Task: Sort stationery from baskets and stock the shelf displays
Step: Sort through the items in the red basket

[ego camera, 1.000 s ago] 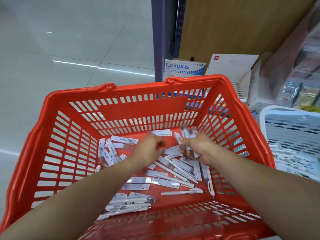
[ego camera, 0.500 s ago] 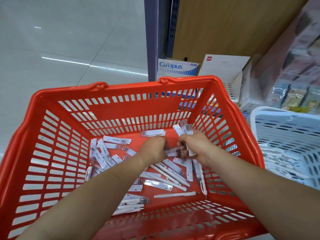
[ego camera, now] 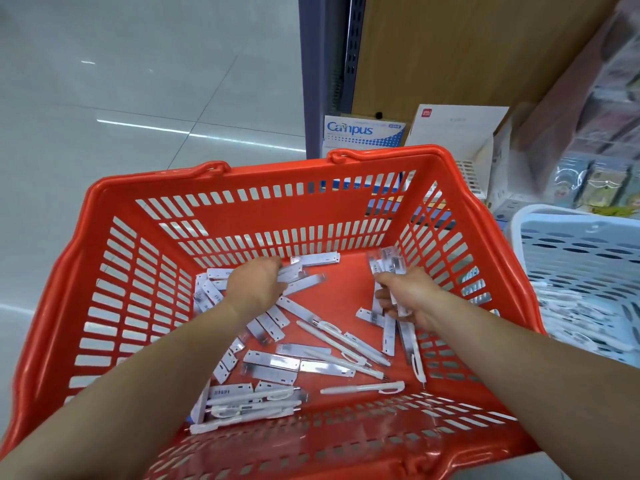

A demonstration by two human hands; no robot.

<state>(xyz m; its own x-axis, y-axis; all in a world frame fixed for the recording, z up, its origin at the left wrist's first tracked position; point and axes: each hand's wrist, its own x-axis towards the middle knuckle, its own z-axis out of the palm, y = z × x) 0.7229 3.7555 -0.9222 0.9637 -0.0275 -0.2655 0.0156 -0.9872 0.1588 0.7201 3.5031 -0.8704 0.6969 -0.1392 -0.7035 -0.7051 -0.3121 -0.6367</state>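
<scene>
While both hands work inside the red basket point(ego camera: 242, 209):
Left hand point(ego camera: 254, 289): curled down at far-left floor of basket, fingers closing on flat white packets point(ego camera: 299, 275) just beyond it; grasp partly hidden.
Right hand point(ego camera: 408, 299): by basket's right wall, clenched round an upright packet bundle point(ego camera: 386, 265).
Next packet: long axis across the far wall, nearer left hand.
Surface: loose white pens point(ego camera: 343, 344) and packets strewn over floor.
Room: white basket point(ego camera: 571, 251) right of red one; shelving point(ego camera: 450, 57) behind.

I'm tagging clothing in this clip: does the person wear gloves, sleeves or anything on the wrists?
Nothing shows. The left hand and right hand are bare, without gloves, rings, watch or bands, and both forearms are uncovered to the frame's edge, so no sleeve is in view.
</scene>
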